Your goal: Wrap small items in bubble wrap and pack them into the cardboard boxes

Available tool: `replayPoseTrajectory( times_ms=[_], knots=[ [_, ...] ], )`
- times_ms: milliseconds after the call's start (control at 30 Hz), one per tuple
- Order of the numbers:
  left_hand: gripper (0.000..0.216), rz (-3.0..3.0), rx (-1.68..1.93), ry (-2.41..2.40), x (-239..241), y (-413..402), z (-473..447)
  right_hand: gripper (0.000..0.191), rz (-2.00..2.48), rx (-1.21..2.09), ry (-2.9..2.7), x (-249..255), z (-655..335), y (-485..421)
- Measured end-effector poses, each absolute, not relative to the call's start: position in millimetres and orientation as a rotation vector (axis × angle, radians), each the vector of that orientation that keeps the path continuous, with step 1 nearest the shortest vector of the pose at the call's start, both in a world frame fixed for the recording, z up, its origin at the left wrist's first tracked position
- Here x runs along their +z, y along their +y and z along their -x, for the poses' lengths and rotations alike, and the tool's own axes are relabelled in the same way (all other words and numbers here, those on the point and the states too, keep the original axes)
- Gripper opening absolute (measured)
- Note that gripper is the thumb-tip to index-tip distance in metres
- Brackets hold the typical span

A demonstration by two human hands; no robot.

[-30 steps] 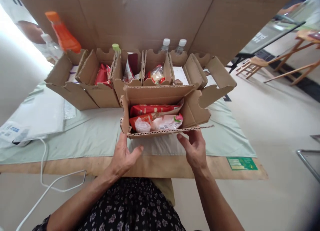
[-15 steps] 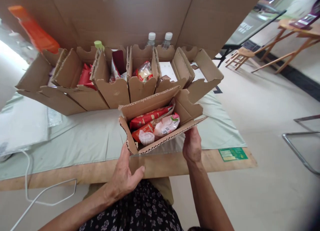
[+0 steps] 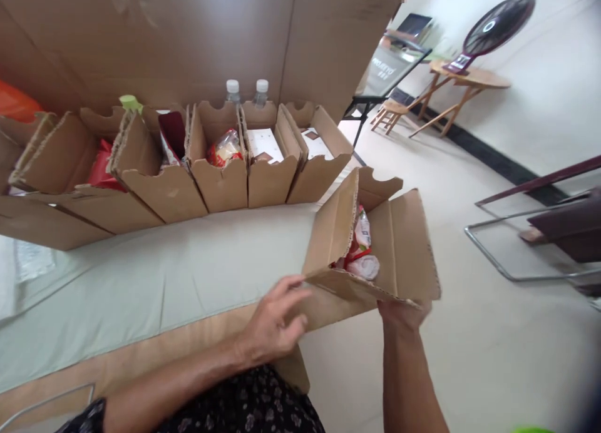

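Observation:
An open-topped cardboard box (image 3: 408, 245) is tilted at the right end of the table. Inside lie red-and-white snack packets (image 3: 362, 233) and a bundle in white foam netting (image 3: 364, 267). My right hand (image 3: 404, 314) grips this box from below at its near right side, its fingers mostly hidden by the cardboard. At the near left corner is my left hand (image 3: 282, 314), fingers apart and slightly curled. Its fingertips are close to the corner; whether they touch it I cannot tell.
A row of cardboard boxes (image 3: 218, 192) with packets and cartons stands along the cloth-covered table (image 3: 188, 251). Two white-capped bottles (image 3: 261, 94) stand behind it, before a tall cardboard panel (image 3: 225, 39). A metal-framed chair (image 3: 488, 258) and a fan (image 3: 500, 23) are at right.
The held box has swung to the right and turned, away from the row. My left hand has loosened from its corner. The view has shifted rightward.

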State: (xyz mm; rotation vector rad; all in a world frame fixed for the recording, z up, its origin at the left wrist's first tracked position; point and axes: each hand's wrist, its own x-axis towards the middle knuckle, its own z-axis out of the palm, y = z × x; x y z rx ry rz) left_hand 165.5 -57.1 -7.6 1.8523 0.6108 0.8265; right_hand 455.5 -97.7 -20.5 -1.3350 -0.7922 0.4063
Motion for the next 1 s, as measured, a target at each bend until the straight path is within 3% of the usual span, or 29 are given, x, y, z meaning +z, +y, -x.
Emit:
replayPoseTrajectory(
  times_ms=[100, 200, 433, 767, 900, 1000],
  knots=[
    [0.067, -1.847, 0.842, 0.810, -12, -43, -157, 0.053, 1.285, 0.524, -0.732, -41, -434, -132],
    [0.084, -1.898, 0.718, 0.731, -18, -40, -168, 0.062, 1.413, 0.539, -0.813, -60, -415, -148],
    [0.102, -1.938, 0.450, 0.523, -18, -23, -228, 0.050, 1.622, 0.470, -0.773, -60, -449, -107],
    [0.067, -2.147, 0.640, 0.762, -55, -12, -180, 0.055, 1.502, 0.430, -0.911, -33, -544, -35],
    [0.056, -2.247, 0.892, 0.808, -29, 5, -192, 0.051, 1.540, 0.398, -0.888, -41, -538, -42],
    [0.051, -2.300, 1.085, 0.802, 14, 39, -221, 0.060, 1.612, 0.241, -0.856, -33, -519, -54]
  ],
)
